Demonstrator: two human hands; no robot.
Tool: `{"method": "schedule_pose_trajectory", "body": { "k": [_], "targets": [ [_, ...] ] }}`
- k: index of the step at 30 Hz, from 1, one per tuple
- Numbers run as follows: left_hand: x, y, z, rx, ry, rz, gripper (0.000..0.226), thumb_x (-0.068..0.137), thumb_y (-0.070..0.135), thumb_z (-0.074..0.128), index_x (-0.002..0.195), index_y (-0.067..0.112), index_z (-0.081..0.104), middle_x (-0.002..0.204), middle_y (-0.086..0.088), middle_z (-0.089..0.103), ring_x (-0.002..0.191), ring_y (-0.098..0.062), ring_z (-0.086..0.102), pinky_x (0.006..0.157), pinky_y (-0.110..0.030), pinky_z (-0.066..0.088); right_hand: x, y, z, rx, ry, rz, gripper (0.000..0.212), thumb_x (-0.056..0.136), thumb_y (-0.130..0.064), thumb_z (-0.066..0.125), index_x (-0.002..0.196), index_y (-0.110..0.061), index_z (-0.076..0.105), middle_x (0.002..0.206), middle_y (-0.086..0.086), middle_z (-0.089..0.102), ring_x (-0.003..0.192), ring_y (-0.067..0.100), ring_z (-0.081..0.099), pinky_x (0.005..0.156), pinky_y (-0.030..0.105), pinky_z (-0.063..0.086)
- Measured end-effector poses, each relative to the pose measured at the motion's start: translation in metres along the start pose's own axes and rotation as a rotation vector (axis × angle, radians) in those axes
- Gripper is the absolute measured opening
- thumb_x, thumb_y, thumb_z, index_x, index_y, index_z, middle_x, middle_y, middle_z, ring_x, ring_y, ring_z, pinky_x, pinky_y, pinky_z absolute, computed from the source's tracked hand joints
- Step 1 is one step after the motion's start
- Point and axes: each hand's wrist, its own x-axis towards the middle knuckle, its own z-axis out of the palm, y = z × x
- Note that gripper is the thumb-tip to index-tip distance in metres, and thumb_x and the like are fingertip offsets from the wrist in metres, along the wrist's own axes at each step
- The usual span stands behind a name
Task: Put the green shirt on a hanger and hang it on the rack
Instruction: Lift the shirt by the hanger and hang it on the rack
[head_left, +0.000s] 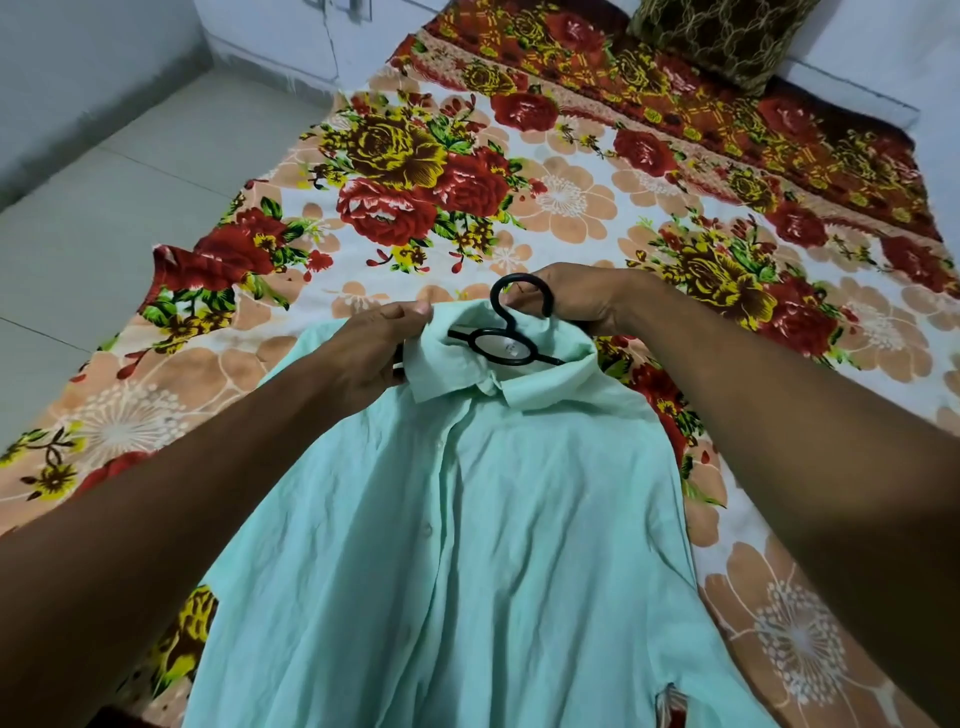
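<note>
— Closest to us is the green shirt (467, 545). It spreads over the near edge of the bed with the flowered bedsheet (571, 208), front side up, the buttons running down its middle. What do we have at the collar?

— We have a black hanger (506, 343) inside the neck opening. Its hook rises out of the collar toward the far side of the bed, and its round middle part shows in the opening. The arms of the hanger go under the cloth, so we cannot see their ends.

— And our hands?

— Our left hand (374, 348) has the fingers curled, and it pinches the left side of the collar together with the cloth at the shoulder. Our right hand (576, 306) is just beside the hook, at the right side of the collar. Its fingers are bent and they touch the hook, and the thumb seems to be pressed to it. We cannot tell how firmly it holds.

— What else lies on the bed?

— A dark patterned pillow (722, 36) lies at the far edge, near the far right corner. To the left of the bed we see a pale tiled floor (104, 182).
</note>
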Motion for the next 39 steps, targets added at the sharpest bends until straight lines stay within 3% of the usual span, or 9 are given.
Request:
{"method": "schedule_pose_trajectory", "body": {
  "k": [6,11,17,21,23,25,28,33,39],
  "targets": [
    [-0.008,-0.009,-0.005,-0.295,-0.136,0.045,0.075,0.089,-0.023,0.033,0.141,0.028,0.049,0.123,-0.007,0.071,0.093,-0.021,0.069,0.086,-0.04,0.053,0.004,0.018,-0.01,0.016,0.198,-0.055,0.013,0.097,-0.021,0.069,0.094,-0.013,0.08,0.103,0.009,0.078,0.094,0.025,0.069,0.093,0.043,0.06],
    [-0.01,-0.019,0.017,-0.401,0.054,0.095,0.061,0.082,-0.027,0.04,0.12,0.021,0.045,0.099,-0.009,0.068,0.09,-0.024,0.063,0.07,-0.035,0.055,0.006,0.031,-0.005,0.053,0.223,-0.101,0.023,0.096,-0.035,0.069,0.1,-0.014,0.078,0.115,0.01,0.076,0.101,0.02,0.067,0.106,0.049,0.052],
    [-0.006,-0.034,0.029,-0.363,0.151,0.063,0.065,0.071,-0.018,0.062,0.123,0.018,0.046,0.124,-0.021,0.059,0.105,-0.035,0.059,0.083,-0.046,0.051,-0.002,0.015,-0.019,-0.07,0.128,-0.065,0.014,0.093,-0.031,0.072,0.094,-0.019,0.079,0.092,-0.005,0.079,0.088,0.012,0.071,0.085,0.035,0.059],
    [-0.005,-0.034,0.024,-0.359,0.166,0.071,0.066,0.072,-0.022,0.056,0.125,0.018,0.051,0.134,-0.023,0.059,0.108,-0.035,0.057,0.071,-0.036,0.051,-0.006,-0.018,-0.019,-0.088,0.261,-0.301,0.026,0.091,-0.037,0.074,0.108,-0.017,0.077,0.109,-0.001,0.077,0.105,0.016,0.07,0.097,0.044,0.053],
    [-0.006,-0.034,0.024,-0.357,0.167,0.075,0.061,0.078,-0.025,0.049,0.121,0.018,0.051,0.129,-0.019,0.059,0.106,-0.031,0.056,0.064,-0.029,0.05,-0.008,-0.037,-0.012,-0.214,0.198,-0.462,0.031,0.091,-0.039,0.075,0.11,-0.015,0.077,0.111,0.001,0.076,0.107,0.015,0.07,0.094,0.039,0.057],
    [-0.007,-0.032,0.024,-0.355,0.161,0.082,0.058,0.079,-0.026,0.047,0.116,0.019,0.053,0.124,-0.017,0.059,0.106,-0.03,0.055,0.065,-0.028,0.05,-0.013,-0.052,0.002,-0.612,0.028,-0.558,0.031,0.085,-0.04,0.08,0.111,-0.022,0.077,0.113,-0.005,0.073,0.107,0.013,0.067,0.092,0.033,0.056],
    [-0.008,-0.031,0.021,-0.358,0.146,0.093,0.055,0.077,-0.026,0.047,0.107,0.019,0.052,0.122,-0.021,0.061,0.104,-0.032,0.057,0.067,-0.029,0.051,-0.007,-0.054,0.021,-1.097,-0.027,-0.686,0.038,0.078,-0.048,0.084,0.109,-0.029,0.077,0.115,-0.006,0.067,0.108,0.016,0.062,0.092,0.039,0.051],
    [-0.012,-0.03,0.02,-0.422,0.087,0.117,0.052,0.08,-0.03,0.041,0.103,0.015,0.05,0.094,-0.013,0.069,0.082,-0.025,0.064,0.058,-0.023,0.055,0.002,-0.044,0.029,-1.28,0.133,-0.798,0.026,0.083,-0.044,0.08,0.105,-0.032,0.078,0.105,-0.006,0.069,0.09,0.015,0.064,0.067,0.029,0.041],
    [-0.015,-0.042,0.01,-0.393,0.119,0.1,0.05,0.081,-0.029,0.045,0.101,0.017,0.052,0.094,-0.013,0.068,0.078,-0.025,0.063,0.061,-0.025,0.053,0.003,-0.038,0.026,-1.13,0.272,-0.815,0.013,0.087,-0.028,0.077,0.099,-0.025,0.081,0.098,-0.004,0.075,0.083,0.016,0.066,0.07,0.032,0.051]
  ]
}}
